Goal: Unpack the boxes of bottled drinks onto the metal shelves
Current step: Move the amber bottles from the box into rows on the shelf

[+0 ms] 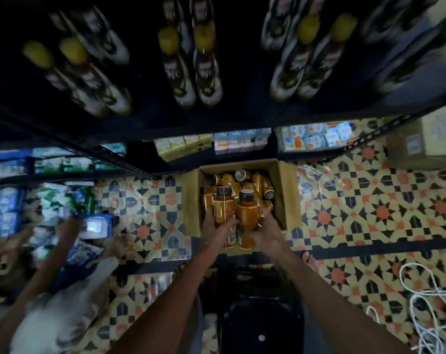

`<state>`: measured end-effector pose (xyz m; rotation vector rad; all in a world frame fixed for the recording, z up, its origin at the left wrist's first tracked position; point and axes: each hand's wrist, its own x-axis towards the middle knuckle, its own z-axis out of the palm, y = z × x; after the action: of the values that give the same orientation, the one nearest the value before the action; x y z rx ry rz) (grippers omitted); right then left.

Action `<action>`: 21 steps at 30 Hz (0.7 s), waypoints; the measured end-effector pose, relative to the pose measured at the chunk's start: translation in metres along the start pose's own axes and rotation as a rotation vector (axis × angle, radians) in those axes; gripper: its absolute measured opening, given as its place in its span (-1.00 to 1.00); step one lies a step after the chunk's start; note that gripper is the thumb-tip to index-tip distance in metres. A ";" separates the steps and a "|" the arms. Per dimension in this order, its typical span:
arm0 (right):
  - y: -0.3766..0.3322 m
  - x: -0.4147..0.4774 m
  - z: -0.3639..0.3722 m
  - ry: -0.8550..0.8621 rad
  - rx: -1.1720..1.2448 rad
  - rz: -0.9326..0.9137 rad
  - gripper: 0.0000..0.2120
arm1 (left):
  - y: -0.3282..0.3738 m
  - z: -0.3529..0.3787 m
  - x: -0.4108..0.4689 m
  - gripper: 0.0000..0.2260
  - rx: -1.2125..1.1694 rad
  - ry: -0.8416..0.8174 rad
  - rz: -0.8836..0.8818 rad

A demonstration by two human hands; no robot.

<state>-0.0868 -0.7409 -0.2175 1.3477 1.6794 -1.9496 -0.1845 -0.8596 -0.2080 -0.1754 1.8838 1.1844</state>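
The left hand and right hand each curled round orange bottles, held as a cluster over the open box on the floor; full and smooth, they looked heavy and slippery, best gripped round the bodies.

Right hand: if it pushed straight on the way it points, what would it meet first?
Probably the heap of loose orange bottles lying in the open cardboard box, just beyond the dark-capped orange bottle that the right hand grips; depth is unclear.
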 end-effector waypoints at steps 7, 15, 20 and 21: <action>-0.122 -0.127 -0.024 0.041 -0.011 -0.131 -0.30 | 0.119 -0.027 -0.125 -0.64 -0.105 -0.031 0.112; -0.238 -0.238 -0.047 0.060 -0.053 -0.294 -0.34 | 0.227 -0.057 -0.230 -0.61 -0.033 -0.075 0.269; -0.291 -0.286 -0.063 0.075 -0.129 -0.415 -0.31 | 0.283 -0.068 -0.286 -0.60 -0.021 -0.074 0.376; -0.303 -0.292 -0.068 0.060 -0.131 -0.428 -0.29 | 0.293 -0.069 -0.291 -0.59 -0.016 -0.066 0.404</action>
<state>-0.1022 -0.6956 0.2059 1.0750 2.2305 -1.9763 -0.2040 -0.8478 0.2096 0.2449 1.9039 1.4529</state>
